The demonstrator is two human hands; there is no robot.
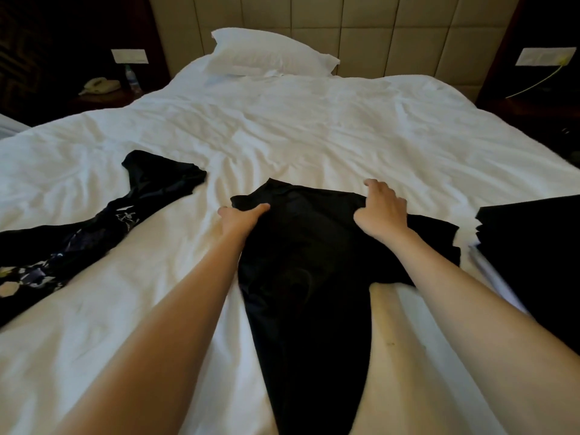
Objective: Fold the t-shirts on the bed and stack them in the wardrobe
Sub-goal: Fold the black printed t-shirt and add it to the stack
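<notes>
My left hand [240, 219] pinches the black t-shirt [301, 252] at its top-left corner; my right hand [381, 211], fingers [373, 185] curled, grips the top-right. The shirt lies mid-bed [282, 127], between 1 patterned garment [141, 189] at left and 1 dark folded stack [530, 240] at right.

Single head camera: wide-angle, close above bed [314, 127], tilted down, facing headboard [376, 36].

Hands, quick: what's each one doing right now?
Left hand: closed, gripping the black t-shirt at its far edge.
Right hand: closed, gripping the same t-shirt.
</notes>
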